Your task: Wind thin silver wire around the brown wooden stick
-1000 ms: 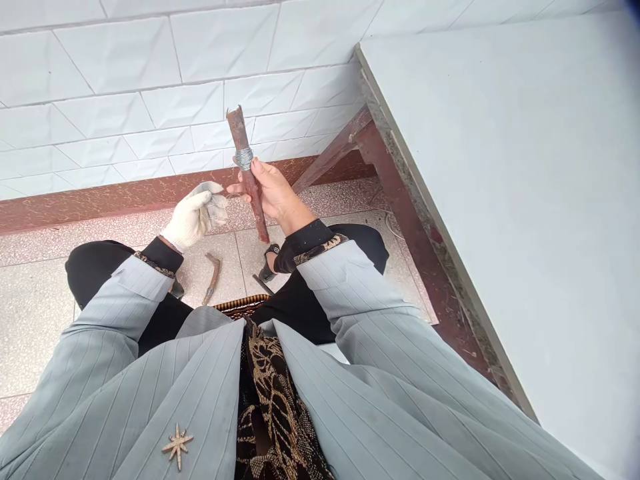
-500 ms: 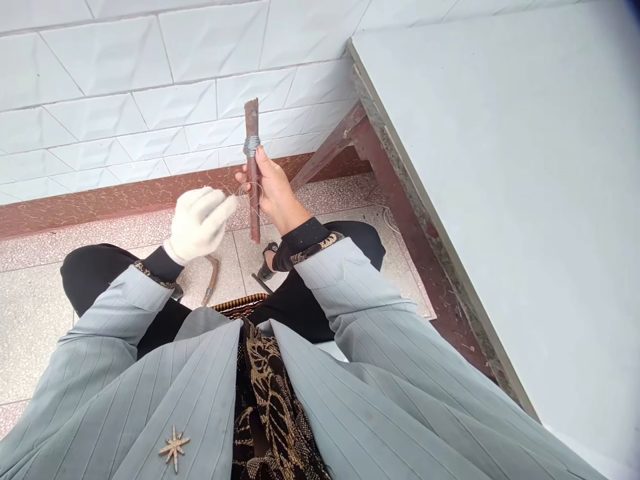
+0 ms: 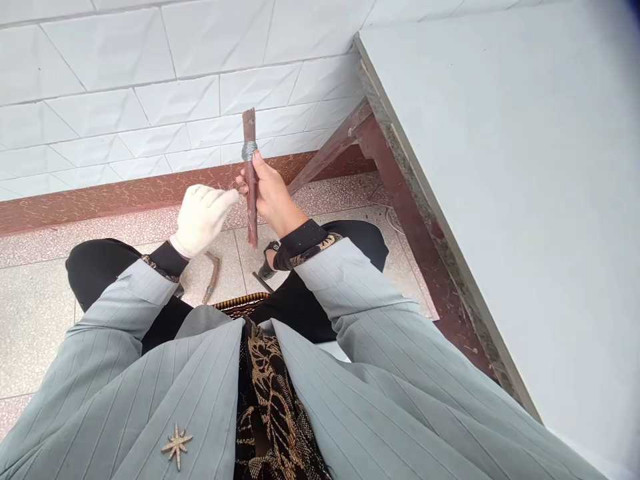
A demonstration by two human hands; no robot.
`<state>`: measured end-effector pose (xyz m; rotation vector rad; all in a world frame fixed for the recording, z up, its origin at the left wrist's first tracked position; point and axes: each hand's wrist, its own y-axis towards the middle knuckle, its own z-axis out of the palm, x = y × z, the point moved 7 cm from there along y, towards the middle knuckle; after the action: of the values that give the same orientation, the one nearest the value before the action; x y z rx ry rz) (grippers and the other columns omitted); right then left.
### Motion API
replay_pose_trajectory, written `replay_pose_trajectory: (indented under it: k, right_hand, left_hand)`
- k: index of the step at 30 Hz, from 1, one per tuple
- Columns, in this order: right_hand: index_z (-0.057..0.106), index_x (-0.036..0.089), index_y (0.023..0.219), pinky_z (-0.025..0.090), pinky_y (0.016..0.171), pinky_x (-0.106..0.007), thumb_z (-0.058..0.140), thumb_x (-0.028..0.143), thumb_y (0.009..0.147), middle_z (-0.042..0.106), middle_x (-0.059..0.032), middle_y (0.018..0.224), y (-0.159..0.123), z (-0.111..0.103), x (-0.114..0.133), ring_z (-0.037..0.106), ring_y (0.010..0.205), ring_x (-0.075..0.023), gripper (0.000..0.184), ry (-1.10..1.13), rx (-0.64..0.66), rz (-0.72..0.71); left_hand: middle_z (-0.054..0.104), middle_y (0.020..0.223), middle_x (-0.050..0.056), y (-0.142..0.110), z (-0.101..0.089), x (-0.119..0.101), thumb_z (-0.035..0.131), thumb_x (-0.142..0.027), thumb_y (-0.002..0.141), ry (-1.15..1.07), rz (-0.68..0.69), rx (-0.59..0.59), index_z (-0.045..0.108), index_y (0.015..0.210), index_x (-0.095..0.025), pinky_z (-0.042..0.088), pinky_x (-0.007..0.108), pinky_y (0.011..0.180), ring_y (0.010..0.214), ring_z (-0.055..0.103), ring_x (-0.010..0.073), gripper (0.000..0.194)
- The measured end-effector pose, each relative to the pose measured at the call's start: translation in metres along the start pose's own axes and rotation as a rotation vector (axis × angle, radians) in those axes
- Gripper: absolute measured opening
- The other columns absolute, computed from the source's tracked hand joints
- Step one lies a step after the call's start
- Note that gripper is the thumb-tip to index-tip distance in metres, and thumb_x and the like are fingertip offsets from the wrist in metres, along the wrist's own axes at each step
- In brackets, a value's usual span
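My right hand, bare, is closed around a short brown wooden stick held upright, its thumb just below a band of thin grey wire wound around the stick's upper part. My left hand wears a white glove. Its fingertips are pinched together close to the left side of the stick, at the loose end of the wire, which is thin and hard to trace here. Fingers of the right hand show behind the stick near the glove.
A curved piece of wood lies on the tiled floor between my knees, near a woven edge. At right is a large pale tabletop on a reddish-brown frame. A white tiled wall rises in front.
The gloved left hand has turned slightly, its fingertips now closer to the stick. The wire loop seen in front of the stick's lower part no longer shows there.
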<state>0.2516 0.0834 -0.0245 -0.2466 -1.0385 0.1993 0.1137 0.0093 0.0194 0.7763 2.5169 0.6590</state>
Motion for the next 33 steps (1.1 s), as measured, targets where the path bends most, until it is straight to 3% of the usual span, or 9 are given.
replay_pose_trajectory:
  k: [4, 7, 11, 13, 16, 18, 22, 25, 33]
  right_hand:
    - [0.05, 0.023, 0.087, 0.044, 0.049, -0.018, 0.082, 0.062, 0.089, 0.056, 0.0072, 0.068, 0.002, -0.004, 0.004, 0.058, 0.06, -0.0067, 0.05, 0.028, -0.026, 0.018]
    - [0.051, 0.024, 0.087, 0.044, 0.048, -0.018, 0.083, 0.061, 0.088, 0.055, 0.0075, 0.066, 0.001, -0.001, 0.004, 0.056, 0.058, -0.0069, 0.049, -0.005, -0.005, 0.026]
    - [0.052, 0.024, 0.087, 0.044, 0.049, -0.018, 0.083, 0.06, 0.089, 0.054, 0.0077, 0.065, -0.001, 0.003, 0.0, 0.054, 0.056, -0.0066, 0.048, 0.005, 0.011, 0.03]
    - [0.051, 0.024, 0.086, 0.044, 0.049, -0.018, 0.083, 0.059, 0.09, 0.054, 0.0075, 0.066, -0.002, 0.004, -0.002, 0.054, 0.056, -0.0064, 0.048, 0.005, 0.011, 0.044]
    - [0.051, 0.024, 0.085, 0.045, 0.049, -0.019, 0.082, 0.061, 0.09, 0.054, 0.0069, 0.066, -0.003, 0.006, -0.005, 0.055, 0.057, -0.0071, 0.048, -0.007, 0.015, 0.075]
    - [0.051, 0.024, 0.085, 0.045, 0.049, -0.019, 0.081, 0.061, 0.09, 0.055, 0.0066, 0.067, -0.004, 0.005, -0.004, 0.055, 0.057, -0.0074, 0.048, -0.002, 0.015, 0.09]
    - [0.051, 0.023, 0.085, 0.045, 0.048, -0.018, 0.076, 0.061, 0.094, 0.055, 0.0068, 0.068, -0.003, 0.001, 0.0, 0.053, 0.055, -0.0058, 0.047, 0.043, -0.014, 0.116]
    - [0.051, 0.023, 0.086, 0.044, 0.048, -0.017, 0.074, 0.061, 0.097, 0.054, 0.0071, 0.068, -0.002, -0.001, 0.002, 0.052, 0.054, -0.0048, 0.046, 0.078, -0.023, 0.128]
    - [0.053, 0.023, 0.087, 0.042, 0.045, -0.018, 0.078, 0.065, 0.092, 0.056, 0.0069, 0.067, -0.003, -0.001, 0.008, 0.052, 0.053, -0.0053, 0.049, -0.014, 0.023, 0.058]
  left_hand:
    - [0.078, 0.122, 0.006, -0.003, -0.012, 0.023, 0.045, -0.023, 0.106, -0.182, -0.17, -0.137, 0.072, 0.123, -0.025, 0.054, 0.042, 0.109, 0.116, 0.071, 0.0218, 0.032]
    - [0.074, 0.138, 0.008, -0.002, -0.005, 0.024, 0.055, -0.022, 0.096, -0.237, -0.144, -0.049, 0.068, 0.139, -0.026, 0.051, 0.045, 0.113, 0.126, 0.068, 0.0261, 0.045]
    - [0.061, 0.154, 0.014, -0.001, 0.011, 0.021, 0.07, -0.028, 0.084, -0.15, -0.138, 0.103, 0.058, 0.154, -0.023, 0.047, 0.052, 0.115, 0.135, 0.061, 0.036, 0.071]
    - [0.064, 0.148, 0.014, 0.0, 0.014, 0.023, 0.074, -0.031, 0.084, -0.113, -0.173, 0.116, 0.062, 0.148, -0.024, 0.048, 0.052, 0.113, 0.132, 0.061, 0.0367, 0.065]
    - [0.072, 0.125, 0.013, 0.001, 0.013, 0.027, 0.068, -0.031, 0.092, -0.132, -0.218, 0.103, 0.074, 0.123, -0.024, 0.051, 0.051, 0.104, 0.116, 0.066, 0.0335, 0.033]
    - [0.075, 0.112, 0.01, 0.002, 0.008, 0.029, 0.063, -0.03, 0.096, -0.236, -0.265, 0.07, 0.077, 0.109, -0.023, 0.051, 0.05, 0.103, 0.108, 0.068, 0.0298, 0.021]
    - [0.079, 0.11, 0.007, -0.002, -0.002, 0.038, 0.064, -0.037, 0.097, -0.685, -0.454, -0.105, 0.078, 0.105, -0.022, 0.054, 0.042, 0.103, 0.106, 0.07, 0.0223, 0.021]
    - [0.08, 0.101, 0.006, -0.008, 0.001, 0.048, 0.073, -0.048, 0.092, -0.968, -0.585, -0.242, 0.078, 0.102, -0.022, 0.057, 0.038, 0.096, 0.096, 0.072, 0.0192, 0.028]
    - [0.069, 0.073, -0.002, -0.021, 0.007, 0.082, 0.078, -0.055, 0.09, -1.197, -0.877, -0.514, 0.067, 0.092, -0.024, 0.054, 0.025, 0.065, 0.065, 0.066, 0.0113, 0.033]
